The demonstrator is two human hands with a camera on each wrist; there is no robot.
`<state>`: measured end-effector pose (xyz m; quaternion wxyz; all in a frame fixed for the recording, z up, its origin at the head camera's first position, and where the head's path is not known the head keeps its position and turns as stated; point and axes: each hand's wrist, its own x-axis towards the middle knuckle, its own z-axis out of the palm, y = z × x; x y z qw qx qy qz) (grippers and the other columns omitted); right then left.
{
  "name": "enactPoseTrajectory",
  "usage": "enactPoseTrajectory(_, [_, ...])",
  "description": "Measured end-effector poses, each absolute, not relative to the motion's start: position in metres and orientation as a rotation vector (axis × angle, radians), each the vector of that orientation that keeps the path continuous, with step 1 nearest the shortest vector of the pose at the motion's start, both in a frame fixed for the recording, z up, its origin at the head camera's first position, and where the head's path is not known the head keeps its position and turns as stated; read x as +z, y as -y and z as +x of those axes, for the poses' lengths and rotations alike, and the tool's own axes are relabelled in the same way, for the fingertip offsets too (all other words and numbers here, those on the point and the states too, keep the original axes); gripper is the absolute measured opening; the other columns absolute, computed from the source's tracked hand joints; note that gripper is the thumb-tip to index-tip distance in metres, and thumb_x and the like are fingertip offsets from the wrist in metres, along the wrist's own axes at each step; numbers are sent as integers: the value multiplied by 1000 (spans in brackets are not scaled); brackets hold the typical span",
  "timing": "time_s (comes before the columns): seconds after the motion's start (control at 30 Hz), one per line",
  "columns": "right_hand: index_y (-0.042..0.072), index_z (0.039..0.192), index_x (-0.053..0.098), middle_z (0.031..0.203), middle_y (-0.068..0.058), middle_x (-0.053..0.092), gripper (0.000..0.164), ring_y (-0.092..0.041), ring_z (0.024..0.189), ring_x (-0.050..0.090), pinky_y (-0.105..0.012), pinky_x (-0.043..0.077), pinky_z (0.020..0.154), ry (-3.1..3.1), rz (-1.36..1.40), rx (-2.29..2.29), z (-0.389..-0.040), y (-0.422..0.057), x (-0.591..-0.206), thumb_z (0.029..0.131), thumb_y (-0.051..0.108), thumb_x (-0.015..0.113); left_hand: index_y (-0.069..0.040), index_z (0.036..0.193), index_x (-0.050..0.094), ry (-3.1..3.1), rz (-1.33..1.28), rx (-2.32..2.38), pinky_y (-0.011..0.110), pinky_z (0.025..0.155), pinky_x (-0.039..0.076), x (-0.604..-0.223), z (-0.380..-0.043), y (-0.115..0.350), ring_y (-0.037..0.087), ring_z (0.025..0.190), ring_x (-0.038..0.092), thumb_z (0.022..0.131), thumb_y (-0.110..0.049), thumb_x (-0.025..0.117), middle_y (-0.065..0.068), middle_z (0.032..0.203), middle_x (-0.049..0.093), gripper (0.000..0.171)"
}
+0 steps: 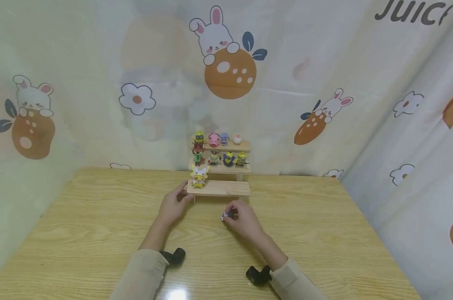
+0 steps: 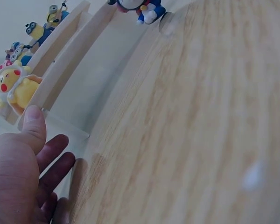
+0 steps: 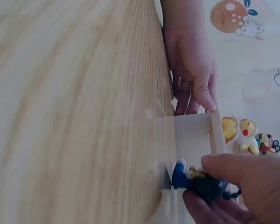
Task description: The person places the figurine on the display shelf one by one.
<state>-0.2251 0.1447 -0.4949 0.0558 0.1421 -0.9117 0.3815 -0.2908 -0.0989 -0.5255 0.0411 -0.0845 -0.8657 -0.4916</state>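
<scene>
My right hand [image 1: 245, 221] pinches a small figurine [image 3: 206, 185] between thumb and fingers, close over the table in front of the shelf. The figurine has a dark head, blue clothing and a thin dark braid-like piece; it lies tilted in the grip, partly covered by the fingers. My left hand [image 1: 175, 205] is at the left end of a stepped wooden display shelf [image 1: 226, 189], its thumb touching the lowest board's corner and its other fingers loosely extended below. On that board's left end stands a yellow figurine in a white hood [image 1: 199, 178], just above the left thumb.
Several figurines line the two upper tiers, among them a pink pig [image 1: 213, 140], a fox in green [image 1: 198, 157] and a goggled yellow figure [image 1: 228, 158]. A printed curtain [image 1: 166, 129] hangs behind the wood-grain table [image 1: 305, 225]. Black devices [image 1: 259, 275] sit at both wrists.
</scene>
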Motion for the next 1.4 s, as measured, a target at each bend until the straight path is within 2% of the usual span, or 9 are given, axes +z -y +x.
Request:
enactPoseTrajectory(0.07, [6,95,60,96,-8,61,22,-19,89,63,-24,55,75,2773,442,1162,-226,-145,-494,79,5,75,-14,146,39,2649,-256,-1511,48,99,45,-526,-291,99,26,110,61,92,-37,60,9,109,69,62])
enactPoseTrajectory(0.2, [4,118,57,107,-11,64,42,-24,98,65,-30,55,85,2788,502,1202,-227,-146,-491,79,1,73,-14,145,39,2646,-259,-1519,48,99,45,-525,-290,99,26,110,61,92,-37,60,9,108,69,62])
enactPoseTrajectory(0.3, [5,123,57,112,-10,66,46,-24,104,64,-33,54,90,2805,550,1186,-229,-149,-491,80,-1,72,-13,145,39,2645,-264,-1519,48,100,44,-524,-290,99,27,111,61,92,-37,60,9,109,69,62])
enactPoseTrajectory(0.43, [4,120,62,116,-12,66,41,-25,105,64,-33,54,89,2823,610,1137,-230,-152,-491,81,-1,71,-14,145,40,2647,-262,-1515,49,101,43,-523,-289,99,28,113,60,92,-35,60,10,109,69,61])
enactPoseTrajectory(0.63, [4,117,65,111,-11,61,39,-23,103,62,-28,54,89,2811,596,1194,-230,-154,-492,79,-3,71,-14,145,40,2654,-248,-1522,49,102,43,-523,-289,99,28,113,60,92,-33,60,10,109,69,60])
enactPoseTrajectory(0.77, [3,118,64,108,-11,59,40,-23,101,63,-29,54,89,2809,558,1196,-230,-153,-491,79,0,72,-14,145,40,2651,-252,-1526,49,102,43,-523,-289,99,28,113,60,92,-33,60,10,108,69,60])
enactPoseTrajectory(1.0, [0,117,62,108,-13,68,39,-24,98,67,-32,55,86,2816,516,1112,-232,-152,-489,80,3,73,-14,145,40,2648,-261,-1505,49,101,44,-524,-289,99,27,112,60,92,-34,60,10,109,69,60])
enactPoseTrajectory(1.2, [3,112,64,104,-10,69,37,-22,94,68,-33,55,84,2848,453,1053,-232,-151,-488,77,7,76,-14,145,40,2649,-256,-1510,49,101,44,-523,-289,100,28,112,60,92,-34,60,10,109,68,60])
enactPoseTrajectory(1.4, [4,111,65,100,-8,69,38,-18,88,68,-28,57,77,2873,383,1027,-232,-147,-484,77,13,79,-14,145,40,2649,-271,-1502,49,101,43,-527,-290,99,29,112,60,92,-38,60,10,110,68,62])
